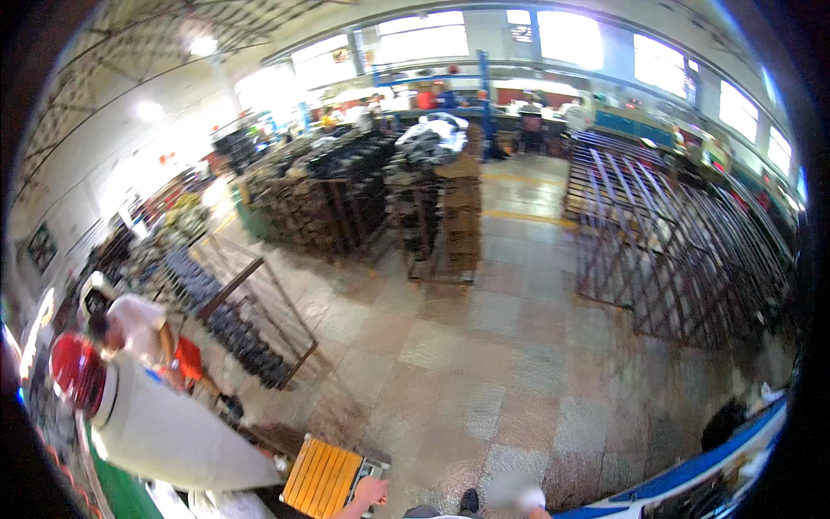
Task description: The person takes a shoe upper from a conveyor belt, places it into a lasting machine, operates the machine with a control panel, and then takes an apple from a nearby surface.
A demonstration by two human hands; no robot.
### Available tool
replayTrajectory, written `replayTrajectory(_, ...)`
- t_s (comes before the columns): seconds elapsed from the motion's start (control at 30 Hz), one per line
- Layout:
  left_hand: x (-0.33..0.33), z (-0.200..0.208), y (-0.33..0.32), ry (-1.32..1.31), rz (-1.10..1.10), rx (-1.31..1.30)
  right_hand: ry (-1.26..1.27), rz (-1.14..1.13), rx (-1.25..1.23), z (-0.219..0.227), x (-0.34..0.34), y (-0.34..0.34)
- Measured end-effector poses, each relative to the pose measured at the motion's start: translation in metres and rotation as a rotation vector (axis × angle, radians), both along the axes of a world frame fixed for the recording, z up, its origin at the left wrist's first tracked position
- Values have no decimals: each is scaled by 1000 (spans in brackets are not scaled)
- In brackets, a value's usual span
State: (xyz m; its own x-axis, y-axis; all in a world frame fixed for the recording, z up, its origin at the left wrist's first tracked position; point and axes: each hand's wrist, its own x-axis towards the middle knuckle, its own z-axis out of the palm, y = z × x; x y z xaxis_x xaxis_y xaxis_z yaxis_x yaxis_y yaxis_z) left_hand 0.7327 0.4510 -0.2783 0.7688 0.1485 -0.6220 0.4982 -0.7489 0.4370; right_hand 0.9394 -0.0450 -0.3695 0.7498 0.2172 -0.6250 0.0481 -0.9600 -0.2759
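My left hand (370,491) is at the right edge of a seat-like piece of orange-yellow wooden slats (322,474) with a grey frame, low in the view. Its fingers are small and smeared, and I cannot tell whether they grip the edge or only overlap it. At the bottom edge, only a sliver of my right hand (538,512) shows, beside a blurred pale patch (512,493) that I cannot make out. The fingers of that hand are hidden. A dark shoe (469,501) shows between the hands.
A large white cone-shaped machine part with a red end (78,374) lies at left; behind it a person in red shorts (188,358) bends. Racks of dark parts (337,208) stand ahead, metal frames (674,251) to the right. A blue-and-white edge (674,480) runs lower right. The floor (467,363) is tiled.
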Motion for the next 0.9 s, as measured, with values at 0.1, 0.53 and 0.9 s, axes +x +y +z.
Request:
replayTrajectory(0.1,1,-31,7,137,524,-355,-154,374,-123,27,48,2)
replayTrajectory(0.53,192,-135,-54,474,-958,-208,-210,-1222,94,312,-278,-23)
replayTrajectory(0.9,284,70,-294,-141,-872,-497,-365,-2086,144,206,-493,125)
